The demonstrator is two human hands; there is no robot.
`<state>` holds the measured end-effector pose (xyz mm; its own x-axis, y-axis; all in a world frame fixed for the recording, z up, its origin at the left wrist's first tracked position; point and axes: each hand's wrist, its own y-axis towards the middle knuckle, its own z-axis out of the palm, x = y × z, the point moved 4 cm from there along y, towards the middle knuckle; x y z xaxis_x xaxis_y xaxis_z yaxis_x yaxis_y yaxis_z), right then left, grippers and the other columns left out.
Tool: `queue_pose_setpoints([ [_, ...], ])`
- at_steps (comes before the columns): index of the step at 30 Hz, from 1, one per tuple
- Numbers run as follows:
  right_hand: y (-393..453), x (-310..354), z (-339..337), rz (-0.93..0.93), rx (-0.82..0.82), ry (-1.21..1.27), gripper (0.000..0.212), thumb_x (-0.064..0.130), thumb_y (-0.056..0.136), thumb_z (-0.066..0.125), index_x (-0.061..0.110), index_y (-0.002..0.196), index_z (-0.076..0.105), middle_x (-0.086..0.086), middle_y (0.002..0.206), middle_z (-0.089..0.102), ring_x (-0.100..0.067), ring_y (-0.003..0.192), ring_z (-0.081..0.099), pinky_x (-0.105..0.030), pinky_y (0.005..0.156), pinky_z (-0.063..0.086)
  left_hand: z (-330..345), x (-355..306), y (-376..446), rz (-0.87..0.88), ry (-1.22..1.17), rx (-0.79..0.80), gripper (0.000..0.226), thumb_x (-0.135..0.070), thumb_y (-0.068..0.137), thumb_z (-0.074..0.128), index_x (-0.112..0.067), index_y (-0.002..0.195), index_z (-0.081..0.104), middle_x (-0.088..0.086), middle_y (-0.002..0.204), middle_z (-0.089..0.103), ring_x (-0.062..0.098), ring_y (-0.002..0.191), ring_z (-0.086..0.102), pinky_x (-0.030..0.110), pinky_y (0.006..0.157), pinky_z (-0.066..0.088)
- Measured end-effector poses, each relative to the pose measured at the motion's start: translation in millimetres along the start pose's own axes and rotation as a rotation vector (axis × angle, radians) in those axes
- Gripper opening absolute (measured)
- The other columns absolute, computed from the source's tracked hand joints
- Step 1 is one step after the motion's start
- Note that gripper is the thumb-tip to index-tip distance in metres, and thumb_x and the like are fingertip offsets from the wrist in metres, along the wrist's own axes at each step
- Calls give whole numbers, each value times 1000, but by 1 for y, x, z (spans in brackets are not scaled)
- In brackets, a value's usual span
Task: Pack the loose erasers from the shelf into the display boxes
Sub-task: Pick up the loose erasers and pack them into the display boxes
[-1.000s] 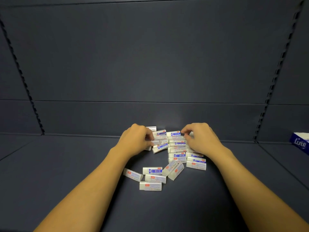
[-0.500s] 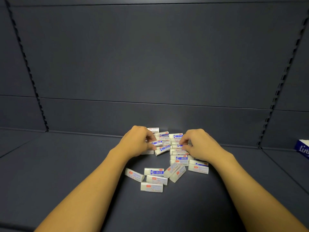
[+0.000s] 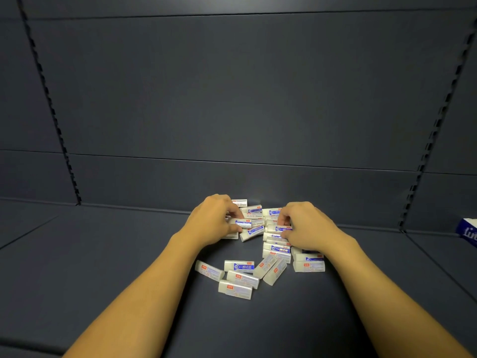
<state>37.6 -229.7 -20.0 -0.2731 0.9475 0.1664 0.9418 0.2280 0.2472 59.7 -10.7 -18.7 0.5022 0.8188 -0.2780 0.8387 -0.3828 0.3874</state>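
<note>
Several loose white erasers with blue and red sleeves lie in a heap (image 3: pixel 268 257) on the dark shelf (image 3: pixel 103 267), near its back wall. My left hand (image 3: pixel 214 220) sits on the heap's left side, thumb and fingers pinching an eraser (image 3: pixel 244 224). At the heap's right side, my right hand (image 3: pixel 307 226) curls its fingers round another eraser (image 3: pixel 280 229). More erasers lie flat in front of both hands, among them one at the front (image 3: pixel 235 289). A blue display box (image 3: pixel 468 232) shows at the far right edge, mostly cut off.
The dark back panel (image 3: pixel 232 99) rises right behind the heap. Slotted uprights stand at the left (image 3: pixel 51 112) and right (image 3: pixel 436 125). Bare shelf surface stretches left of the heap and toward me.
Both hands have shifted slightly within the heap; the right hand came down and inward onto an eraser. The view has tilted a little. The front erasers have not moved.
</note>
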Motion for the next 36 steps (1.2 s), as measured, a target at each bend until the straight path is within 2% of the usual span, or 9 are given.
queue_pose_setpoints([
  [4, -2, 0, -3, -4, -48, -12, 20, 18, 82, 69, 29, 95, 60, 11, 97, 57, -11, 84, 56, -26, 69, 46, 2, 1, -2, -9, -5, -20, 25, -39, 79, 83, -35, 103, 75, -14, 103, 65, 8, 97, 54, 30, 81, 49],
  [8, -3, 5, -8, -64, -71, -104, 29, 23, 89, 65, 25, 118, 64, 8, 109, 59, -15, 94, 58, -27, 74, 45, -2, 1, 0, -17, 21, -39, 26, -42, 81, 80, -33, 105, 74, -14, 104, 66, 8, 99, 55, 30, 80, 49],
  [12, -8, 11, -18, -137, -86, -219, 25, 25, 92, 59, 26, 115, 69, 12, 97, 49, -14, 90, 56, -25, 69, 41, -11, -1, 6, 32, 133, 3, 27, -43, 83, 77, -32, 108, 73, -12, 107, 65, 11, 101, 56, 33, 81, 51],
  [16, -16, 17, -36, -132, -150, -273, 26, 32, 93, 57, 27, 115, 70, 10, 101, 55, -13, 91, 57, -30, 71, 50, -24, -9, 16, 120, 204, 3, 24, -40, 88, 72, -29, 110, 72, -10, 104, 65, 12, 96, 57, 35, 79, 54],
  [19, -25, 20, -46, -93, -160, -319, 27, 35, 93, 58, 27, 116, 69, 10, 103, 56, -13, 93, 58, -30, 70, 49, -31, -21, 26, 176, 208, -10, 18, -36, 89, 71, -31, 106, 73, -11, 101, 63, 13, 93, 58, 31, 72, 50],
  [23, -44, 15, -56, 6, -141, -397, 25, 30, 91, 57, 25, 113, 69, 7, 104, 57, -17, 93, 59, -33, 70, 51, -30, -44, 37, 248, 211, -25, 16, -33, 89, 70, -30, 105, 72, -10, 103, 64, 14, 96, 59, 30, 70, 47],
  [27, -66, 4, -66, 119, -149, -457, 22, 31, 91, 57, 27, 108, 69, 8, 107, 60, -18, 96, 61, -33, 71, 52, -19, -68, 42, 297, 203, -14, 17, -34, 87, 71, -27, 103, 71, -9, 98, 64, 13, 89, 58, 29, 66, 45],
  [34, -118, -22, -90, 287, -181, -520, 18, 30, 92, 57, 28, 105, 69, 8, 109, 61, -19, 93, 61, -28, 64, 41, -2, -116, 40, 332, 108, 20, 15, -30, 89, 72, -26, 103, 68, -6, 102, 65, 15, 88, 59, 29, 68, 45],
  [36, -136, -30, -99, 323, -184, -524, 17, 30, 92, 58, 27, 103, 69, 8, 108, 61, -20, 90, 61, -29, 64, 44, 2, -132, 39, 352, 75, 30, 15, -29, 88, 73, -26, 102, 68, -6, 102, 66, 16, 87, 59, 30, 68, 45],
])
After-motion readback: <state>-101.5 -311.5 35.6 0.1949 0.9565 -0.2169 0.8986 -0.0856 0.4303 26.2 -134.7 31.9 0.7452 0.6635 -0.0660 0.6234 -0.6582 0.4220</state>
